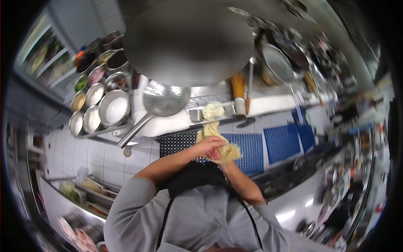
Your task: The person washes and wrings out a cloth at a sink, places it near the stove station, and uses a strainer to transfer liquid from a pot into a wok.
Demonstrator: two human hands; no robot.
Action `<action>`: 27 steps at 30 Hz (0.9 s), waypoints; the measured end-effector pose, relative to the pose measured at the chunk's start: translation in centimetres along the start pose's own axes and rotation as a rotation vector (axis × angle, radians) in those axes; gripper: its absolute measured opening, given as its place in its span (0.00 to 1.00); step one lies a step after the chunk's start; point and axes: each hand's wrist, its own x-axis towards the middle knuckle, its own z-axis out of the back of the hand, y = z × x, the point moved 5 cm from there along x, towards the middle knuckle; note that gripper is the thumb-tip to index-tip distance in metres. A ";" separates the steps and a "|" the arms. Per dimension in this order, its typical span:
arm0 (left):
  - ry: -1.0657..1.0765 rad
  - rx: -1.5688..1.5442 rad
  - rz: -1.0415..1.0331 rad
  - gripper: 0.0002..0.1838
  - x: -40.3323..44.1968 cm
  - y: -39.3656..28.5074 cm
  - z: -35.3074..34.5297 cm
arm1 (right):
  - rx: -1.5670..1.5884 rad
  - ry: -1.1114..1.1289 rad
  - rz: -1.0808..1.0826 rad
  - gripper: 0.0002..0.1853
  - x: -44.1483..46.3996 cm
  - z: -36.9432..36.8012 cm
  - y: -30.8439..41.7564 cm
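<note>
A pale yellow cloth [228, 153] is bunched between my two hands in front of my waist. My left hand [210, 145] is closed over it, fingers bent across the front. Close against the left, my right hand [216, 155] is largely covered by the cloth and the left hand, but it appears wrapped in the fabric. Another crumpled yellow piece [213, 110] lies at the counter edge just beyond; I cannot tell whether it joins the held cloth. Left of it, a perforated metal strainer [166, 99] rests with its long handle toward me.
Several metal containers [114, 107] of ingredients stand at the left. A wok [277, 63] and a wooden-handled tool [239, 94] are at the right. Blue mats [247, 149] cover part of the tiled floor. A dark blurred oval hides the counter's back middle.
</note>
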 end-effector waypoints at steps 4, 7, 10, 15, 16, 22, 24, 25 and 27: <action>-0.070 0.223 0.033 0.17 1.8 4.4 1.9 | -0.714 -0.637 -0.072 0.07 -5.3 1.5 -1.0; -0.104 0.287 0.152 0.12 2.1 7.5 3.9 | -1.058 -0.797 -0.468 0.13 -7.9 1.5 0.1; -0.095 0.523 0.269 0.10 2.2 11.8 8.6 | -0.954 -0.997 -0.490 0.12 -9.9 6.7 1.9; -0.307 1.234 0.198 0.17 -1.7 16.8 18.1 | -0.628 -1.157 -0.141 0.12 -9.8 11.2 12.3; -0.361 1.302 0.242 0.18 -3.3 16.7 19.0 | -0.529 -1.186 -0.057 0.13 -9.4 11.8 15.3; -0.712 0.917 0.436 0.11 -11.1 14.5 19.9 | -0.108 -1.293 0.416 0.16 -9.0 20.1 30.5; -0.889 0.707 0.468 0.07 -12.3 14.4 19.3 | 0.077 -1.287 0.524 0.18 -8.1 24.6 34.0; -0.963 0.683 0.519 0.08 -12.0 12.5 17.0 | 0.191 -1.289 0.537 0.18 -7.4 27.3 35.1; -0.948 0.764 0.430 0.08 -10.9 11.4 16.1 | 0.421 -1.287 0.533 0.18 -7.2 29.6 36.5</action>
